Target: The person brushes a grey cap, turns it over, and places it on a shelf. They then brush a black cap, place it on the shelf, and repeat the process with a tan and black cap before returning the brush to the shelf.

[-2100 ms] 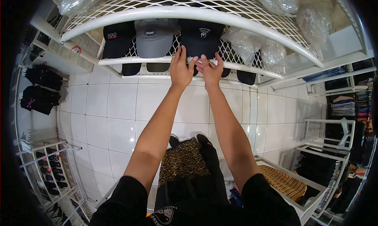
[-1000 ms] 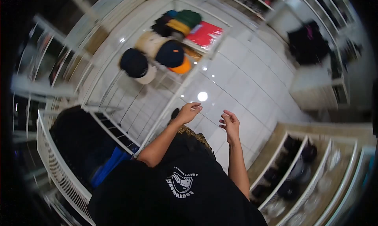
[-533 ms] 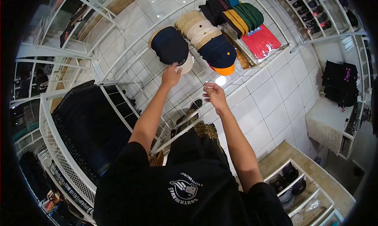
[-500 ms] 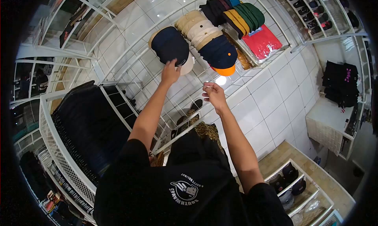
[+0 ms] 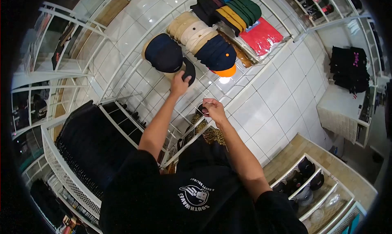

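Observation:
A stack of navy caps point(image 5: 163, 52) lies at the left end of a white wire rack. My left hand point(image 5: 179, 84) is closed on the dark brim point(image 5: 189, 70) of the front cap, fingers on top; a pale brim shows beneath it. My right hand point(image 5: 214, 110) hovers over the near rail, its fingers curled in a pinch. Something thin and light may be between them, too small to name. Beside the stack runs a row of beige caps point(image 5: 183, 28), then navy caps point(image 5: 216, 50) ending in an orange brim point(image 5: 226, 72).
Yellow caps point(image 5: 228, 17), green caps point(image 5: 247, 11) and black caps point(image 5: 204, 9) sit farther back, near a red garment in plastic point(image 5: 263, 36). Dark clothes hang on a rack point(image 5: 77, 148) at left. A wire-basket shelf point(image 5: 322, 193) with caps stands lower right.
My left hand has gone from the navy cap's front to a dark brim, which now shows over the pale one. My right hand has drawn nearer to me and its fingers have curled tighter.

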Tool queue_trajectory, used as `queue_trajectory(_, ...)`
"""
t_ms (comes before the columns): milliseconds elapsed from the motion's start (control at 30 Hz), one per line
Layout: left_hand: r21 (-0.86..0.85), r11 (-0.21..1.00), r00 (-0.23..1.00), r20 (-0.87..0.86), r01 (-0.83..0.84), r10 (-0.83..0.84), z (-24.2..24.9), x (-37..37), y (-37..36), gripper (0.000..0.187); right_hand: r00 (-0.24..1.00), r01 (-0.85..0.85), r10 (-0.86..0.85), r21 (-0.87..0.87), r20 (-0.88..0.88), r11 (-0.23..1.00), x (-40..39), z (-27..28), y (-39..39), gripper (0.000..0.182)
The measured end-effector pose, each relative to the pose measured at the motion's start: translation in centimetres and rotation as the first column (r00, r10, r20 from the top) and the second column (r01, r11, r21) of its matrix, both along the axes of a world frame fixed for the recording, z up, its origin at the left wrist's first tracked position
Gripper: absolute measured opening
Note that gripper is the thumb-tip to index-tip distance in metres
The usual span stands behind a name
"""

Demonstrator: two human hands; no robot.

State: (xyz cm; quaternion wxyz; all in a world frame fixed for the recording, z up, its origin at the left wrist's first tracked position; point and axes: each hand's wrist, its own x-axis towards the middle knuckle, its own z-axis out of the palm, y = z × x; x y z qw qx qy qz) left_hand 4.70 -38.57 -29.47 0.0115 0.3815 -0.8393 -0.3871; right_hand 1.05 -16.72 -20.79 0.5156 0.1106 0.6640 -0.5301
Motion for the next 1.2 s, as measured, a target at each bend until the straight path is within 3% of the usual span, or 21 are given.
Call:
queue_trajectory(33,0.144,0.988,0.994,-0.083,-0.053,0.066,1.2,0.0,2.1,0.039,0.998,-0.062,0.062,-0.016,0.008,0.998,-0.2,-1.6,1.1,0.045)
queue_trajectory(67,0.392,0.915,0.941,-0.261,-0.1,0.215,3.1,0.1,4.3,0.035,0.999,-0.045,0.045,-0.014,0.002,0.999,-0.4,-1.4,1.7,0.045)
queue_trajectory(100,0.621,0.78,0.839,-0.379,-0.083,0.391,5.6,0.3,6.6,0.031,0.996,0.086,-0.086,0.041,-0.004,0.995,-0.6,-0.9,2.3,0.059)
queue_trajectory(167,0.914,0.405,0.745,-0.293,0.033,0.599,11.1,0.8,10.6,0.038,0.949,0.305,-0.31,0.09,0.049,0.948,-1.5,1.2,3.6,0.093)
queue_trajectory(200,0.966,0.25,0.75,-0.212,0.064,0.626,13.5,1.0,12.4,0.043,0.888,0.439,-0.447,0.09,0.106,0.894,-1.9,1.9,4.7,0.092)
queue_trajectory(267,0.981,0.117,0.799,-0.194,0.155,0.569,16.8,1.5,16.1,0.048,0.808,0.588,-0.563,-0.176,0.172,0.79,-2.8,5.7,7.5,0.084)
queue_trajectory(300,0.974,0.102,0.845,-0.227,0.203,0.484,17.7,1.6,17.6,0.049,0.744,0.662,-0.625,-0.386,0.235,0.643,-3.3,4.7,9.7,0.069)
queue_trajectory(367,0.959,0.073,0.886,-0.281,0.274,0.369,19.3,2.0,20.2,0.051,0.693,0.687,-0.703,-0.44,0.16,0.577,-3.6,6.8,13.8,0.063)
queue_trajectory(433,0.878,0.135,0.886,-0.463,0.459,0.004,20.4,2.1,21.4,0.061,0.609,0.701,-0.792,-0.5,0.049,0.509,-3.4,10.7,17.7,0.054)
queue_trajectory(467,0.864,0.115,0.872,-0.489,0.49,-0.037,20.0,2.4,21.7,0.061,0.574,0.709,-0.818,-0.521,0.033,0.476,-2.9,12.0,20.0,0.054)
queue_trajectory(533,0.867,-0.187,0.884,-0.467,0.462,0.018,17.5,2.0,22.5,0.065,0.566,0.677,-0.824,-0.58,0.016,0.453,-1.6,14.0,25.0,0.055)
queue_trajectory(600,0.844,-0.19,0.856,-0.516,0.501,-0.032,18.7,0.9,25.4,0.066,0.475,0.714,-0.879,-0.604,0.045,0.355,0.9,15.2,29.8,0.054)
queue_trajectory(667,0.924,-0.069,0.905,-0.382,0.376,-0.188,22.6,-0.2,29.9,0.064,0.487,0.688,-0.87,-0.645,0.073,0.331,4.2,16.8,34.6,0.056)
queue_trajectory(700,0.9,-0.109,0.873,-0.435,0.422,-0.22,21.0,-0.5,32.7,0.058,0.452,0.707,-0.887,-0.644,0.092,0.294,6.5,17.3,36.9,0.054)
queue_trajectory(733,0.891,-0.113,0.835,-0.452,0.439,-0.314,23.7,-0.4,35.6,0.053,0.417,0.721,-0.902,-0.643,0.109,0.256,8.6,17.7,39.2,0.053)
queue_trajectory(800,0.85,-0.284,0.698,-0.527,0.444,-0.485,26.4,-0.5,41.5,0.046,0.31,0.75,-0.948,-0.596,-0.067,0.287,13.2,18.9,43.6,0.051)
queue_trajectory(867,0.819,-0.352,0.573,-0.569,0.453,-0.589,25.5,-0.6,47.3,0.043,0.149,0.759,-0.986,-0.631,-0.072,0.16,17.2,20.2,47.3,0.049)
queue_trajectory(933,0.552,-0.205,0.259,-0.646,0.808,-0.718,24.3,0.5,53.2,0.041,-0.048,0.8,-0.993,-0.599,-0.111,0.028,22.1,21.5,50.6,0.048)
queue_trajectory(1000,0.537,-0.292,0.215,-0.692,0.792,-0.69,27.6,3.6,58.8,0.042,-0.204,0.804,-0.958,-0.593,-0.201,-0.046,25.8,23.6,52.9,0.044)
queue_trajectory(1067,0.707,-0.462,0.341,-0.681,0.535,-0.648,31.4,7.1,63.4,0.043,-0.401,0.782,-0.876,-0.598,-0.268,-0.175,29.3,24.7,55.0,0.04)
queue_trajectory(1200,0.717,-0.54,0.339,-0.69,0.44,-0.639,34.2,11.7,71.3,0.045,-0.495,0.813,-0.699,-0.558,-0.515,-0.164,35.7,24.7,60.5,0.035)
